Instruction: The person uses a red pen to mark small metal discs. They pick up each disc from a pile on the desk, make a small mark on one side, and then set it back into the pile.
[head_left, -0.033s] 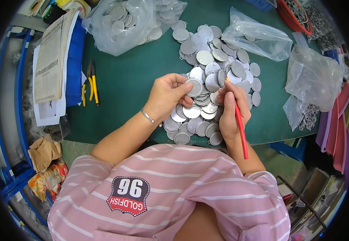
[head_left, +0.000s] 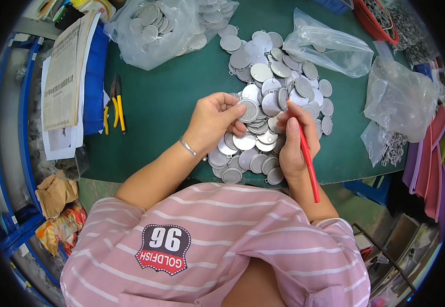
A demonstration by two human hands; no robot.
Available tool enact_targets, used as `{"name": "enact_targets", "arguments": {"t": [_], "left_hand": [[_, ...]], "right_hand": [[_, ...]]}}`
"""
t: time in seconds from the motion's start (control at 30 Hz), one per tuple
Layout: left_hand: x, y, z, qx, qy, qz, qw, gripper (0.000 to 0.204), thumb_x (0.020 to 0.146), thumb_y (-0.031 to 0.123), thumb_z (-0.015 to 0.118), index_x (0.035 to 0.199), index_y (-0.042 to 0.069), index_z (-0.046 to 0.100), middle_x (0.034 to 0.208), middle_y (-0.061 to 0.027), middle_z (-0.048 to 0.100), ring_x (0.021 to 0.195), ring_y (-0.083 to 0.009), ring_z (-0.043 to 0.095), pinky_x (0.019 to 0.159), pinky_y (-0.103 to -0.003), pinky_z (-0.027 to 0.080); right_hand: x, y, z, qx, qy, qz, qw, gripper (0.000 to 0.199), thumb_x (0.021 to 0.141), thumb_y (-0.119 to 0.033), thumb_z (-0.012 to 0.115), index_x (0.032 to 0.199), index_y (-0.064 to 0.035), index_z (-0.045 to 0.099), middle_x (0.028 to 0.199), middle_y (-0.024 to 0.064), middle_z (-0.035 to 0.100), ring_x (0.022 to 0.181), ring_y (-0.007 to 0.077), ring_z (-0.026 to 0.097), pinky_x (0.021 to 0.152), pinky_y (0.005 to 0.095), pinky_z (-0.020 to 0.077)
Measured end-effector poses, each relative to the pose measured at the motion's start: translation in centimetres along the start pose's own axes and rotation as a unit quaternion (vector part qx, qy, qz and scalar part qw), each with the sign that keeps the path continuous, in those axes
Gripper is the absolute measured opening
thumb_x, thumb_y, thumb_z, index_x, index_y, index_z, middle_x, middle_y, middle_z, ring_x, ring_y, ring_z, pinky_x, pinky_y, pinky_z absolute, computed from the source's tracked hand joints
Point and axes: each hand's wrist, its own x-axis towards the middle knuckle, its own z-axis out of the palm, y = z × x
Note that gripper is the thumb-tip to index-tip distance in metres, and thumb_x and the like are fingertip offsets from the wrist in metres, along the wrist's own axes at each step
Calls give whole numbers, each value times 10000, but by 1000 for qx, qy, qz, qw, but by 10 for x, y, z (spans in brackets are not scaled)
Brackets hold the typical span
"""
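My left hand (head_left: 216, 118) pinches a round grey metal disc (head_left: 248, 110) with a raised rim between thumb and fingers, holding it over the pile. In my right hand (head_left: 298, 140) is a slim red pen-like tool (head_left: 308, 166). It is gripped like a pen, its tip up by the fingers and its long end slanting back over my wrist; its exact kind I cannot tell. The tip is apart from the held disc. Under and around both hands spreads a heap of similar grey metal discs (head_left: 261, 72), many with small lugs at the edge.
Clear plastic bags with more discs (head_left: 151, 31) lie at the far left. Another plastic bag (head_left: 330, 48) sits beyond the heap, and a crumpled one (head_left: 399, 97) at the right. Yellow-handled pliers (head_left: 120, 110) rest near a blue bin (head_left: 97, 77) with papers. A red basket (head_left: 386, 33) stands far right.
The red tool's rear end has shifted slightly to the right in my right hand. My left hand and the disc stay in place.
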Motion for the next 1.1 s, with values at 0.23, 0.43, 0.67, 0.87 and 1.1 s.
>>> {"name": "enact_targets", "arguments": {"t": [0.23,0.43,0.67,0.87,1.1], "left_hand": [[1,-2,-1,-6,0,8,1000,177,800,81,623,897,-30,525,701,-67,583,517,-104,579,458,-203,483],[1,-2,-1,-1,-10,9,1000,169,805,89,618,888,-34,537,695,-69,589,514,-100,579,455,-195,479],[1,-3,-2,2,-13,9,1000,172,808,91,614,892,-40,539,699,-76,594,511,-99,578,450,-197,478],[2,-1,-4,-11,-15,-17,1000,193,811,68,600,913,-75,518,709,-94,584,519,-128,585,457,-226,499],[3,1,-6,-41,-16,-38,998,178,809,70,600,891,-67,520,713,-99,584,515,-138,588,451,-233,501]], "right_hand": [[-4,10,5,33,6,-34,999,67,798,31,553,784,6,493,685,82,558,565,101,485,506,223,391],[-4,10,0,36,-56,-44,997,111,733,49,578,707,-13,489,648,73,549,545,156,481,512,261,380],[-1,9,2,1,-74,-78,994,118,711,46,589,697,-23,494,652,77,555,554,178,486,530,276,381],[1,9,3,-6,-81,-109,991,114,709,42,587,719,-35,503,652,71,554,564,186,494,561,290,385],[2,7,3,-13,-119,-122,985,114,710,39,590,757,-34,515,681,86,577,578,203,519,600,307,386]]}}
